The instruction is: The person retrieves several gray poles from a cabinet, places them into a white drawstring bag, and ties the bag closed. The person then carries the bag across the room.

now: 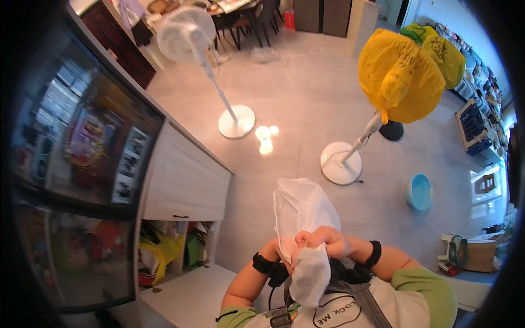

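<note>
A thin white fabric cover point(307, 203) hangs open in front of my chest, its edge gathered in a hem. My right hand point(324, 242) pinches the fabric with bent fingers. Below it a bunched white end point(310, 276) of cloth hangs over my shirt. My left hand point(289, 260) is mostly hidden behind the cloth, so its grip does not show. Ahead stand a white pedestal fan point(188, 33) with its head bare and, to the right, another stand fan point(344, 163) whose head is wrapped in a yellow cover point(402, 76).
On the left stands a glass-fronted cabinet point(184, 176) with a lower door folded down and bags inside. A light blue basin point(419, 192) sits on the floor at the right. Farther off are a table with chairs point(262, 18) and more yellow-covered things point(445, 57).
</note>
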{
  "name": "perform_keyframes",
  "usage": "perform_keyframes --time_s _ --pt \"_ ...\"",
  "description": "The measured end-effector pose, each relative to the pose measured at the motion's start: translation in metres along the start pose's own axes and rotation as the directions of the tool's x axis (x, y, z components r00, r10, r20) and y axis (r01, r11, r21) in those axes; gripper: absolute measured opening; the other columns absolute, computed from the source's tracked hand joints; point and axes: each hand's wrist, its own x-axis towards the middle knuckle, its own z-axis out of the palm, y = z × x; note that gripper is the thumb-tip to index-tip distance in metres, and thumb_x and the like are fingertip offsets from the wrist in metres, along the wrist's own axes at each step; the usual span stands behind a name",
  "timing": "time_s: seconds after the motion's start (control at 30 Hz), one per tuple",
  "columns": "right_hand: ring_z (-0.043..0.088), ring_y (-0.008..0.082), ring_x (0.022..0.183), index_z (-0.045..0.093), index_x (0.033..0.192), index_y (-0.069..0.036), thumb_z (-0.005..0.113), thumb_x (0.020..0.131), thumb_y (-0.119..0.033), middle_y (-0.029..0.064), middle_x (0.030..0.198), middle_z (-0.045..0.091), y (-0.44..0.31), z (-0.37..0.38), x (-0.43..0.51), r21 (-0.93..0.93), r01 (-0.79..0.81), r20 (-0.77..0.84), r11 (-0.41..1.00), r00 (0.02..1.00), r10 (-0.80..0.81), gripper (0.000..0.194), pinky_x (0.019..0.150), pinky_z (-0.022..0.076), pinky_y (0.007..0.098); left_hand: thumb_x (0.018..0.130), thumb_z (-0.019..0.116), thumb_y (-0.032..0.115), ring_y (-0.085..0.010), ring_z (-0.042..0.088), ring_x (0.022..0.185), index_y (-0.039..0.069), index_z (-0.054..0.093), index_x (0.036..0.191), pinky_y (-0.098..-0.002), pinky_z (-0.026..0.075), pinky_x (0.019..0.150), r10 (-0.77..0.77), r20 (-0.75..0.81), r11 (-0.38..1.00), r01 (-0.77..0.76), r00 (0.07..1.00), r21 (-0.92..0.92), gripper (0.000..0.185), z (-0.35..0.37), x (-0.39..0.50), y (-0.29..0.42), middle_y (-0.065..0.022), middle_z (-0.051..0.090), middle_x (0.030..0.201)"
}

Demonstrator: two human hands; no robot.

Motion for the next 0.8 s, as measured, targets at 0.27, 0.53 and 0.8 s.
perform_keyframes --time_s 0.27,0.53,0.8 --pt "0.063 0.0253 0.081 0.038 0.063 -0.004 0.047 0.086 -0.01 0.0191 0.098 0.069 0.106 -0.076 -0.04 -0.109 -0.191 -0.093 0.976 0.979 0.182 0.026 0.079 0.0331 0.0336 0.052 0.09 0.023 -0.0185 0.059 0.093 0.009 0.066 0.098 -0.0258 0.045 0.081 -0.003 0.198 0.983 0.04 0.98 -0.179 0.053 0.018 0.008 -0.165 -0.0051 0.061 0.104" --pt "0.062 0.0259 0.106 0.045 0.066 -0.004 0.049 0.079 0.003 0.017 0.111 0.065 0.16 -0.117 -0.065 -0.257 -0.299 0.078 0.919 0.942 0.328 0.015 0.084 0.0335 0.0336 0.041 0.088 0.016 -0.0209 0.056 0.098 0.008 0.068 0.095 -0.0267 0.043 0.085 -0.055 0.207 0.913 0.133 0.977 -0.385 0.057 0.023 0.007 -0.229 -0.0077 0.062 0.099" --pt "0.057 0.0266 0.112 0.057 0.075 -0.002 0.056 0.068 0.005 0.0144 0.118 0.059 0.201 -0.134 -0.085 -0.467 -0.15 0.254 0.871 0.921 0.295 0.01 0.102 0.031 0.0452 0.044 0.088 0.022 -0.0265 0.051 0.112 0.006 0.068 0.104 -0.0338 0.04 0.097 -0.207 0.574 0.89 0.396 0.792 -0.226 0.065 0.033 0.006 -0.293 -0.0142 0.061 0.111"
